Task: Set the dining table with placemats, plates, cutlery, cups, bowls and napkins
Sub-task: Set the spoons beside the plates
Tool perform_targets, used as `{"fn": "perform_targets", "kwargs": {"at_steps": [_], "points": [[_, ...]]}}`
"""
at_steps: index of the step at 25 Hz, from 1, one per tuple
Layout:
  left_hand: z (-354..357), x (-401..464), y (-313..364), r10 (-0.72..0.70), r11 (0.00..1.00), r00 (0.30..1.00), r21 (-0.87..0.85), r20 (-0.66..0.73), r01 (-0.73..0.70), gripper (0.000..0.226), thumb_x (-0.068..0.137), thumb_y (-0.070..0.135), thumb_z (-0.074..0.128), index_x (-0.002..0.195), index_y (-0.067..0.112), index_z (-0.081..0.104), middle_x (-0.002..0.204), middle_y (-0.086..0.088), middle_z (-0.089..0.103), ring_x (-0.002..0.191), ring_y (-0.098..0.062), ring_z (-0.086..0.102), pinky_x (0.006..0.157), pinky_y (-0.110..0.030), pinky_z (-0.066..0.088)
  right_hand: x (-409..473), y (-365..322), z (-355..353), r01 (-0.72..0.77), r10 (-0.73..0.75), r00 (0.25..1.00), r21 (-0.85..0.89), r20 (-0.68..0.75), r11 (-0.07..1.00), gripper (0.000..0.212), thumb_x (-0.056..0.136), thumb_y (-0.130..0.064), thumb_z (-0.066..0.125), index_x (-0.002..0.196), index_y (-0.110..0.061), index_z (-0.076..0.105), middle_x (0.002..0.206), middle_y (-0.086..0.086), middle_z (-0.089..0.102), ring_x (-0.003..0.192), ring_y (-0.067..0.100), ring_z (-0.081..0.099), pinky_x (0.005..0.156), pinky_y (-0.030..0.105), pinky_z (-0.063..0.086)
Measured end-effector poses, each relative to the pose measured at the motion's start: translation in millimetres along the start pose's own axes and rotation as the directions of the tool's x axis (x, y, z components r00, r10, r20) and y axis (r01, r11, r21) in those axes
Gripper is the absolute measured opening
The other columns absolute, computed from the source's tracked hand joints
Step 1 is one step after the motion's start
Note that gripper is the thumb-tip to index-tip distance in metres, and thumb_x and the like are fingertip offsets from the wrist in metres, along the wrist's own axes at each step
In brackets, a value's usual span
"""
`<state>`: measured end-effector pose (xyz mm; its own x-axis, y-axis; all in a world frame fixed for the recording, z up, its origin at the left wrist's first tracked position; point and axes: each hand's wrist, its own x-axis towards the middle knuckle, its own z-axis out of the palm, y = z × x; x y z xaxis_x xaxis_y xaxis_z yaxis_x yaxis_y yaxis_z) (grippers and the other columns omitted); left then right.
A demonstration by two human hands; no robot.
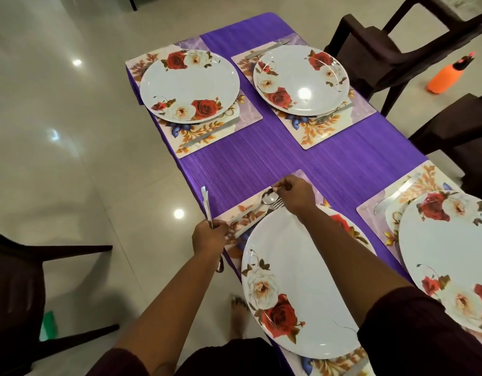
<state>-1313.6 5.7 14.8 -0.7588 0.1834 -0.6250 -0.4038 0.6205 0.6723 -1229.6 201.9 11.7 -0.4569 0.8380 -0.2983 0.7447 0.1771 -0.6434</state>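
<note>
On the purple table (pixel 261 153) lie several floral placemats, each under a white rose-patterned plate. My right hand (pixel 296 195) pinches the handle of a spoon (pixel 269 198) over the near-left placemat (pixel 245 213), next to a fork (pixel 277 204) and a knife (pixel 245 214) lying beside the near plate (pixel 299 280). My left hand (pixel 210 237) grips a bundle of cutlery (pixel 207 204) upright at the table's left edge. The far-left plate (pixel 189 85) has a knife (pixel 210 131) beside it. The far-right plate (pixel 299 80) has cutlery on both sides. A fourth plate (pixel 448 253) sits at the near right.
Dark chairs stand at the right (pixel 397 44) and at the lower left (pixel 17 294). An orange bottle (pixel 448 74) stands on the glossy tiled floor at the right. My bare foot (pixel 238 313) shows beside the table.
</note>
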Motion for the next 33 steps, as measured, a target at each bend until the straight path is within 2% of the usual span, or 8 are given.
{"fn": "perform_targets", "kwargs": {"at_steps": [4, 10, 15, 17, 20, 25, 30, 33], "points": [[0, 2, 0, -0.010, 1.000, 1.000, -0.011, 0.004, 0.011, 0.026, 0.091, 0.029, 0.066, 0.110, 0.011, 0.064, 0.106, -0.008, 0.070, 0.092, -0.027, 0.069, 0.081, -0.041, 0.057, 0, 1, 1, -0.008, 0.008, 1.000, 0.021, 0.008, 1.000, 0.016, 0.093, -0.017, 0.064, 0.107, -0.012, 0.069, 0.095, 0.004, 0.069, 0.083, 0.015, 0.063, 0.071, 0.020, 0.050], [-13, -11, 8, -0.020, 0.987, 1.000, -0.162, -0.008, 0.019, 0.035, 0.094, 0.045, 0.055, 0.104, 0.011, 0.062, 0.096, -0.003, 0.068, 0.073, -0.016, 0.061, 0.059, -0.025, 0.048, -1, 6, -10, -0.044, 0.046, 0.999, 0.200, -0.008, 0.979, 0.027, 0.093, -0.027, 0.064, 0.113, -0.009, 0.063, 0.105, 0.006, 0.066, 0.094, 0.018, 0.061, 0.074, 0.025, 0.046], [-37, -22, 29, -0.031, 0.956, 0.990, -0.286, 0.135, 0.069, 0.027, 0.101, 0.035, 0.048, 0.106, 0.014, 0.065, 0.096, -0.003, 0.068, 0.066, -0.013, 0.056, 0.053, -0.025, 0.041, -11, -21, -13, 0.155, -0.147, 0.986, 0.102, -0.084, 0.983, 0.020, 0.095, -0.020, 0.061, 0.109, -0.007, 0.066, 0.106, 0.008, 0.066, 0.093, 0.016, 0.059, 0.076, 0.024, 0.044], [-46, -22, 35, 0.002, 0.960, 0.973, -0.273, 0.232, 0.063, 0.023, 0.100, 0.032, 0.051, 0.107, 0.017, 0.066, 0.100, -0.003, 0.071, 0.077, -0.017, 0.062, 0.057, -0.026, 0.043, -18, -41, -5, 0.203, -0.196, 0.979, 0.137, -0.063, 0.970, 0.018, 0.095, -0.021, 0.060, 0.107, -0.008, 0.068, 0.102, 0.007, 0.068, 0.090, 0.018, 0.062, 0.075, 0.026, 0.050], [-59, -17, 40, 0.070, 0.966, 0.929, -0.257, 0.364, 0.028, 0.023, 0.102, 0.027, 0.047, 0.116, 0.019, 0.063, 0.100, 0.000, 0.075, 0.099, -0.023, 0.067, 0.078, -0.036, 0.048, -29, -77, 12, 0.225, -0.247, 0.967, 0.235, 0.066, 0.946, 0.022, 0.094, -0.027, 0.062, 0.105, -0.009, 0.068, 0.097, 0.006, 0.069, 0.088, 0.018, 0.063, 0.075, 0.028, 0.052], [-82, 6, 45, 0.168, 0.930, 0.826, -0.364, 0.538, 0.048, 0.027, 0.103, 0.013, 0.043, 0.123, 0.007, 0.059, 0.109, -0.014, 0.072, 0.103, -0.026, 0.069, 0.090, -0.041, 0.052, -46, -130, 45, 0.007, -0.221, 0.879, 0.452, 0.422, 0.892, 0.030, 0.092, -0.032, 0.063, 0.106, -0.005, 0.066, 0.097, 0.011, 0.070, 0.074, 0.016, 0.068, 0.063, 0.024, 0.053], [-104, 57, 68, 0.184, 0.832, 0.848, -0.538, 0.497, 0.134, 0.031, 0.105, 0.017, 0.037, 0.127, 0.014, 0.058, 0.113, -0.009, 0.067, 0.099, -0.015, 0.066, 0.076, -0.028, 0.052, -27, -161, 76, -0.056, -0.124, 0.931, 0.470, 0.344, 0.881, 0.026, 0.088, -0.026, 0.070, 0.101, -0.004, 0.063, 0.085, 0.003, 0.063, 0.073, 0.011, 0.059, 0.062, 0.023, 0.049], [-126, 101, 89, 0.208, 0.779, 0.847, -0.606, 0.489, 0.159, 0.032, 0.105, 0.013, 0.035, 0.128, 0.018, 0.057, 0.121, -0.007, 0.066, 0.106, -0.018, 0.065, 0.075, -0.028, 0.054, -12, -187, 97, -0.263, 0.011, 0.858, 0.420, 0.514, 0.869, 0.015, 0.087, -0.017, 0.070, 0.094, -0.009, 0.059, 0.087, 0.007, 0.065, 0.075, 0.015, 0.058, 0.061, 0.025, 0.048]]}}
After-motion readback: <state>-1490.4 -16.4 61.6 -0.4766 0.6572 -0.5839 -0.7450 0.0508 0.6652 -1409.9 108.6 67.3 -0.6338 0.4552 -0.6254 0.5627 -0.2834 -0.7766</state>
